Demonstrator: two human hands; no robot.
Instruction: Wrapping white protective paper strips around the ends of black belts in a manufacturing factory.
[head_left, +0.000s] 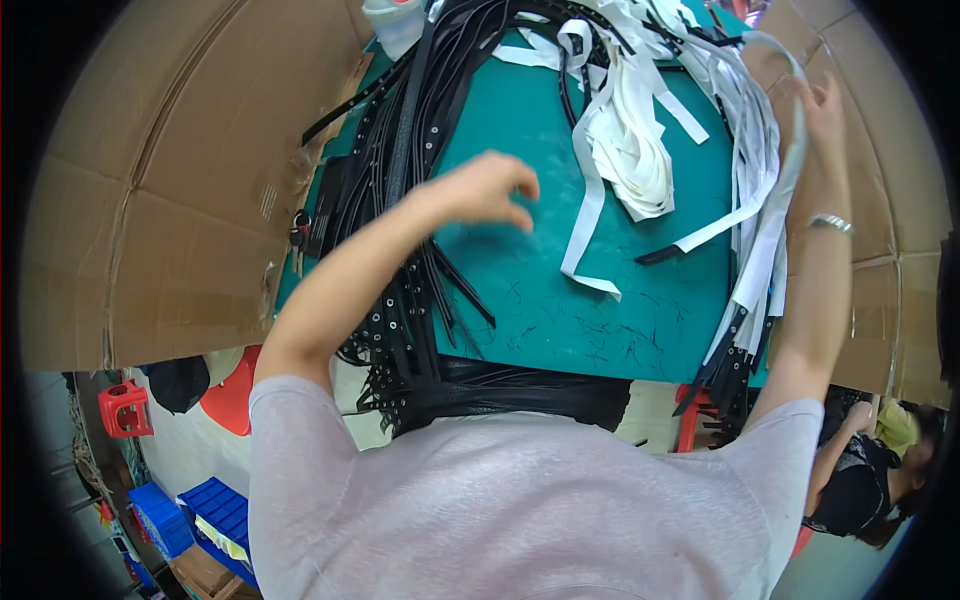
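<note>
My left hand (pixel 490 190) hovers over the green tabletop (pixel 500 280), its fingers curved and apart with nothing between them. At the right edge my right hand (pixel 822 110) is closed on a pale strap (pixel 797 150), which arches up and over beside the fingers. Below it hangs a bundle of white-wrapped straps (pixel 755 170) with dark ends reaching the table's near edge. A folded heap of white fabric strips (pixel 630 150) lies in the middle, one loose strip trailing toward me. Many black eyelet belts (pixel 410 150) are draped over the left side.
Tall cardboard sheets (pixel 200 180) wall both sides of the table. A white tub (pixel 397 25) stands at the far left corner. Keys (pixel 299 232) lie by the left edge. Black thread scraps litter the near tabletop. A red stool (pixel 125 410), blue crates (pixel 215 515) and another person (pixel 860 470) are beyond.
</note>
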